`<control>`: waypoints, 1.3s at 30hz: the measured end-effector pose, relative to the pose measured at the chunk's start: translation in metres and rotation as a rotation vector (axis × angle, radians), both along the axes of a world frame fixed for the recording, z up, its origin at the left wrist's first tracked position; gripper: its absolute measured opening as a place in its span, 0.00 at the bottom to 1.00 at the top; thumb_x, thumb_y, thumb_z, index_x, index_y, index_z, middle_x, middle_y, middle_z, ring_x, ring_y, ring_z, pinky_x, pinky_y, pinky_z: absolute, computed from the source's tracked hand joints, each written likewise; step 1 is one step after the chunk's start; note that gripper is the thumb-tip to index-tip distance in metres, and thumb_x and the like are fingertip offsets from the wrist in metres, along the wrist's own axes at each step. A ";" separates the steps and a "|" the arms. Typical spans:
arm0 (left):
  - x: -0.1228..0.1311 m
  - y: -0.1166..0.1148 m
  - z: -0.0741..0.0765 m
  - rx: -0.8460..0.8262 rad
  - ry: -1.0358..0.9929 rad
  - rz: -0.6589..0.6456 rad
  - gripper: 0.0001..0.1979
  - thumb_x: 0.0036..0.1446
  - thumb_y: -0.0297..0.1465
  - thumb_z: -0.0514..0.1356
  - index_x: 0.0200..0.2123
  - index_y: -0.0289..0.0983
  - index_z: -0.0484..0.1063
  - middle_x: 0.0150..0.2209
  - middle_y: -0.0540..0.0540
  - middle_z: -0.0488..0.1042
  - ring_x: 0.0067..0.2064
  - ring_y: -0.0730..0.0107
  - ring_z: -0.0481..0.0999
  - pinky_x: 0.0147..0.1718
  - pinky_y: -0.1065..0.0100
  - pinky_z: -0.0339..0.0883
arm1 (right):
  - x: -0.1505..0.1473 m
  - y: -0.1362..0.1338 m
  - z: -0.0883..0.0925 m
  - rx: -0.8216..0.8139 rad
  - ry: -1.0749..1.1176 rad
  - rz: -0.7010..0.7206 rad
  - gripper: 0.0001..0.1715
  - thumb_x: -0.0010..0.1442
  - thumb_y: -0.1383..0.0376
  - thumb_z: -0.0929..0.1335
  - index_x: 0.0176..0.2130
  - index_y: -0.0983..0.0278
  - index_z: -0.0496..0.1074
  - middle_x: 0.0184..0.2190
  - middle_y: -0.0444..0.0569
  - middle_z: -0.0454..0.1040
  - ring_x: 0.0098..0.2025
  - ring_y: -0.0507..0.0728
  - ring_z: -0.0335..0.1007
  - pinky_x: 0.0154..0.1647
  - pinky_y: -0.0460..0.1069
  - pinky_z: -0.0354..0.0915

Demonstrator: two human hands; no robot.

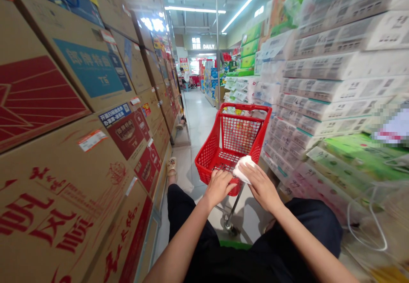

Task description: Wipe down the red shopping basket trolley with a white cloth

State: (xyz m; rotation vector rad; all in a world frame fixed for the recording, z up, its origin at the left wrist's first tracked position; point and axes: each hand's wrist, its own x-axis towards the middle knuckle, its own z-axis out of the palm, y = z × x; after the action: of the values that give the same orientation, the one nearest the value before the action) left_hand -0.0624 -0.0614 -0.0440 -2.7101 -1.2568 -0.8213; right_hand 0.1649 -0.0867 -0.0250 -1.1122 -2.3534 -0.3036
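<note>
**Both hands on the basket's near rim, cloth under the R**

I sat facing a red plastic mesh shopping basket [211,151] on a wheeled metal stand. Its long axis ran straight away from me down the aisle, and its near rim was right at my hands.

My L hand [219,188] was on the near rim approx at its middle, fingers curled down over the edge in a closed grip on the plastic, nothing else in it.

My R hand [262,186] was palm-down at the near-right corner, fingers mostly straight and close together. They lay on top of a small crumpled white cloth [243,167], pressing it to the rim. Couldn't tell whether the thumb pinched it from below.

The cloth sat just ahead and inward of the R hand's fingers, slanting along that corner. It was just beside the L hand but not touching it, so the R hand was the nearer one.

Left of the basket stood a wall of brown cardboard cartons w/ red print [64,168]. Right of it were stacked white and green plastic-wrapped tissue packs [319,91], very close to the basket's side.
</note>
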 end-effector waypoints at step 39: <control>0.013 -0.006 0.000 -0.109 -0.192 0.010 0.31 0.60 0.28 0.63 0.63 0.41 0.54 0.50 0.42 0.74 0.52 0.57 0.75 0.55 0.55 0.60 | 0.000 -0.014 -0.004 -0.030 -0.045 0.140 0.39 0.67 0.69 0.60 0.73 0.57 0.43 0.69 0.48 0.57 0.73 0.58 0.46 0.73 0.64 0.48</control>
State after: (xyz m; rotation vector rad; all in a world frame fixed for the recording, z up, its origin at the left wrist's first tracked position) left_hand -0.0495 -0.0675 -0.0436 -2.7615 -1.3884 -1.0641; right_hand 0.1648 -0.1007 -0.0294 -0.9576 -2.4681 -0.2457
